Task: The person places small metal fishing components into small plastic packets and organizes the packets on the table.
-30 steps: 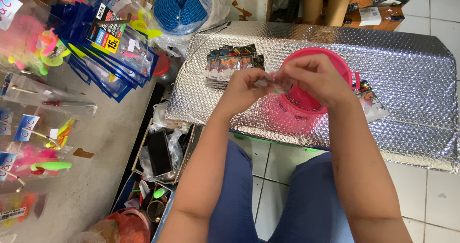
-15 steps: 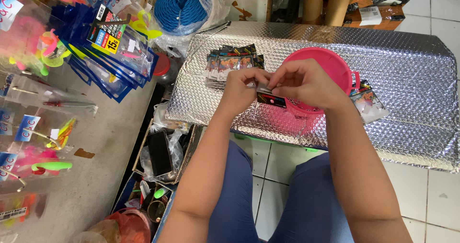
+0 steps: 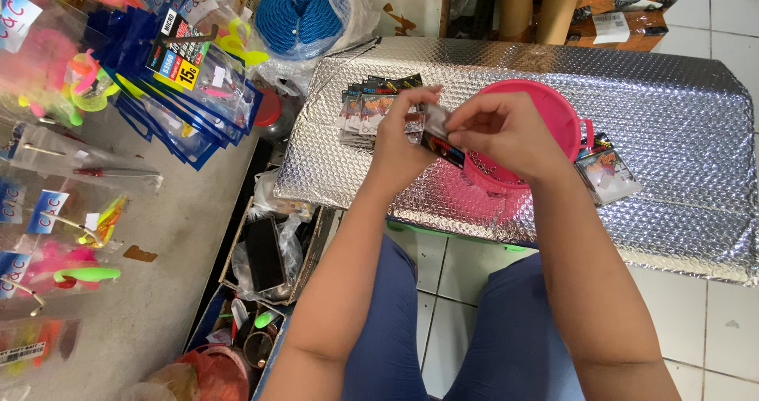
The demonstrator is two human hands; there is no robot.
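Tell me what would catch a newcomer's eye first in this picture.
Probably the two bare hands at centre, the left hand and right hand pinching a small dark packet between them, just above a pink basket. Under it lies a shiny silver bubble sheet, with a stack of similar packets near its left end. Bright fishing lures in clear bags hang at far left.

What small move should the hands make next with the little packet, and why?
Probably lay the small packet, pinched between left hand and right hand, onto the packet stack on the silver foil cover; it looks like those, and the stack sits beside the left hand.
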